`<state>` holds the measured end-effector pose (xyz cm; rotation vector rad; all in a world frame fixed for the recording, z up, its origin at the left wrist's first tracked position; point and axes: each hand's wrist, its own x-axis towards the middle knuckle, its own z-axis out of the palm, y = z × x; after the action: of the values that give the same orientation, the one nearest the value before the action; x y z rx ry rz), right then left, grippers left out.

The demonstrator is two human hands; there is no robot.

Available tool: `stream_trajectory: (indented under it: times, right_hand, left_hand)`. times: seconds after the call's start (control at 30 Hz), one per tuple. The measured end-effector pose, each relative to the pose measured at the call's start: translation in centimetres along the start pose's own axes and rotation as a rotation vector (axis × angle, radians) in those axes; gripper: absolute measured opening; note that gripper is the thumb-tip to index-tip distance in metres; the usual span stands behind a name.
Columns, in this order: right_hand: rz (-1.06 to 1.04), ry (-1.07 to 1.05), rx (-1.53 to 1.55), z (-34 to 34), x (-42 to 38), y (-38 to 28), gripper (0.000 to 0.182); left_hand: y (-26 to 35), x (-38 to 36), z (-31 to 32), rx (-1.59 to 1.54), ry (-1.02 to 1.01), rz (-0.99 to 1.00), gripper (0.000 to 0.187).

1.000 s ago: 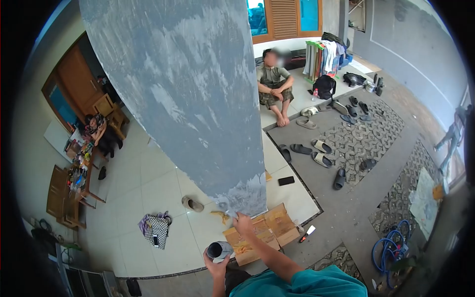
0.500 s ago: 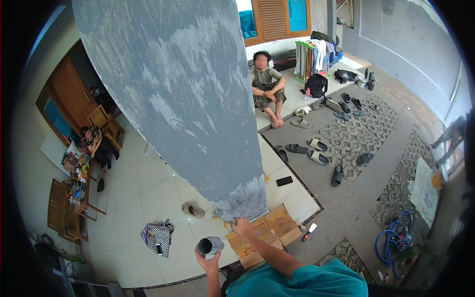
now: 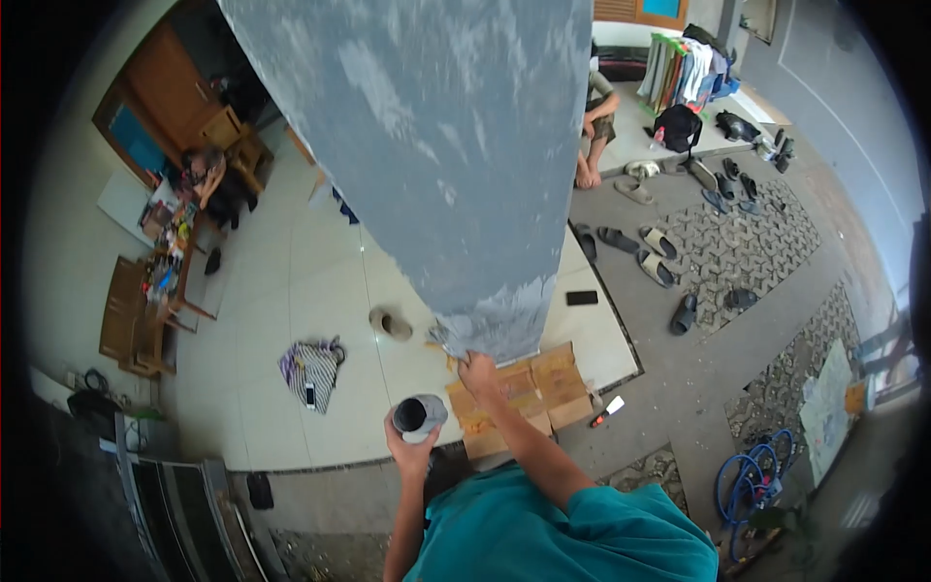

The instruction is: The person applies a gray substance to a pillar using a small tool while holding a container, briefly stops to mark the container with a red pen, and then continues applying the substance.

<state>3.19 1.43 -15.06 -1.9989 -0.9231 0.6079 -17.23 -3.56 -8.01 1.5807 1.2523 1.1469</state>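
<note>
My left hand (image 3: 407, 446) is wrapped round a grey-smeared cup (image 3: 433, 413) with a dark inside, its mouth tipped toward me. My right hand (image 3: 478, 374) is closed at the foot of a grey, streaky-coated pillar (image 3: 456, 194), close to its lower edge. What its fingers hold is hidden. Under my right forearm, flattened brown cardboard (image 3: 561, 386) lies at the pillar's base. A putty knife (image 3: 607, 412) with a pale blade and a red-and-black handle rests on the ground right of the cardboard.
A black phone (image 3: 582, 298) lies on the tiles right of the pillar. Left are a sandal (image 3: 391, 324) and a striped cloth (image 3: 312, 371) with a phone on it. Several sandals, a blue hose (image 3: 742, 485) and a seated person (image 3: 598, 121) are to the right; another person (image 3: 208, 179) sits far left.
My view has shifted, so the pillar stands further right and the seated person is partly hidden behind it. My right hand stays at the pillar's foot; my left still holds the cup.
</note>
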Motion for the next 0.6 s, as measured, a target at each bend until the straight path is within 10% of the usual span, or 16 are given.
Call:
stream_trajectory:
  times: [0.6]
  right_hand:
    - [0.277, 0.032, 0.183, 3.1, -0.4, -1.2, 0.029]
  left_hand:
    - [1.0, -2.5, -2.5, 0.024, 0.040, -0.057, 0.080]
